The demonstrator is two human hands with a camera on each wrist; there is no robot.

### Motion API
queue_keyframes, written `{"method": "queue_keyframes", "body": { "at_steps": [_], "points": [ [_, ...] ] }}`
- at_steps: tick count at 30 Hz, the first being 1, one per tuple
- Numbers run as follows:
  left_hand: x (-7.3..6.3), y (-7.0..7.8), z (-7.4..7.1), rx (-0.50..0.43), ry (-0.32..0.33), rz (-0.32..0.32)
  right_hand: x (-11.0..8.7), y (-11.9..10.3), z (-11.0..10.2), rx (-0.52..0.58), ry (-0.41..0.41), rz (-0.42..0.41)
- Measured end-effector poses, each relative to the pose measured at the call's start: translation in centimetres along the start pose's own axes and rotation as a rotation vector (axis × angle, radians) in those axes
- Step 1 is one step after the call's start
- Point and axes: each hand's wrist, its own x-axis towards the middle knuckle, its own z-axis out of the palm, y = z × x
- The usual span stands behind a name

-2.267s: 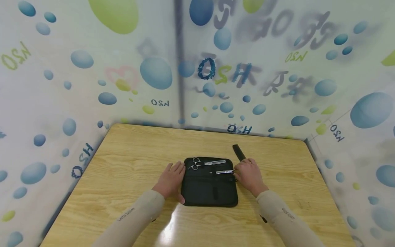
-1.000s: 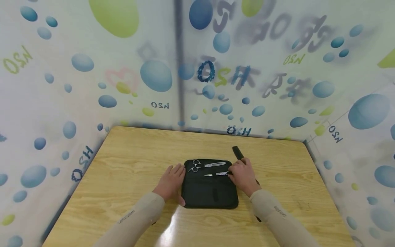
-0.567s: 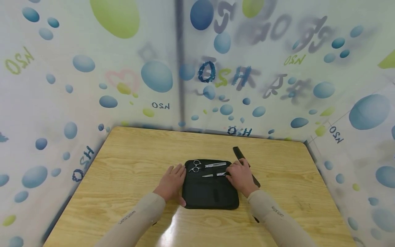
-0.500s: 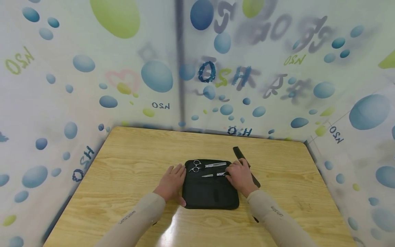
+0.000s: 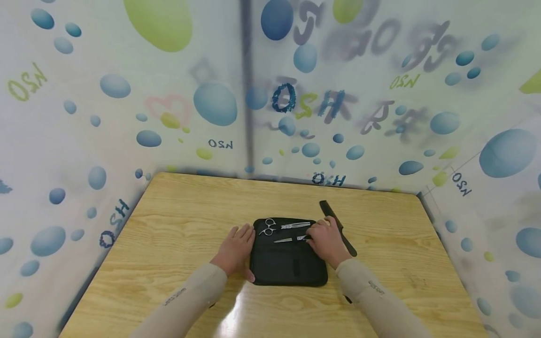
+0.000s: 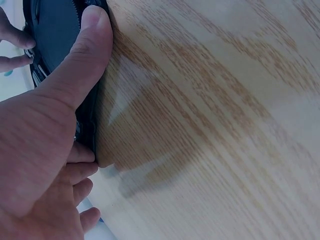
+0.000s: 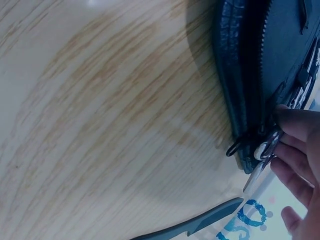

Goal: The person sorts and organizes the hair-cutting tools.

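Note:
An opened black zip case [image 5: 274,267] lies flat on the table. My left hand [image 5: 232,249] rests at its left edge, fingers extended, the thumb [image 6: 95,25] lying along the rim in the left wrist view. My right hand [image 5: 327,241] pinches the handle end of a pair of silver scissors [image 5: 283,240], whose blades point left and pass under a dark loop in the case. In the right wrist view the scissors' handle [image 7: 270,145] shows between thumb and fingers. Above them a second pair of scissors with a toothed blade [image 5: 296,226] lies in the case, finger rings to the left.
A black comb [image 5: 347,243] lies slanted on the wooden table [image 5: 190,206], just right of the case and partly behind my right hand. Patterned walls [image 5: 376,94] stand along the table's back and sides. A zip pull [image 7: 235,147] hangs at the case's right edge.
My right hand has moved left with the scissors, and more of their blade now sticks out past the loop. More of the comb shows. The left hand has stayed at the case's edge.

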Motion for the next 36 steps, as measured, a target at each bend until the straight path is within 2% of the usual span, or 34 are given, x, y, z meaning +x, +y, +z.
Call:
{"method": "queue_keyframes", "body": {
  "at_steps": [7,18,26,31,36],
  "points": [
    [-0.04,0.1,-0.14,-0.008,-0.001,0.001,0.19,-0.31,-0.14,-0.01,-0.035,0.009],
    [-0.19,0.14,-0.25,-0.001,-0.004,-0.003,0.34,-0.67,-0.02,-0.039,-0.034,0.001],
    [-0.28,0.19,-0.13,0.013,0.016,-0.001,0.46,-0.92,0.07,-0.002,-0.04,0.001],
    [-0.23,0.13,-0.09,0.015,0.005,-0.002,0.16,-0.78,0.32,0.009,-0.017,0.003],
    [-0.09,0.07,0.02,0.013,0.005,0.001,-0.29,-0.03,0.06,0.085,0.006,-0.032]
  ]
}}
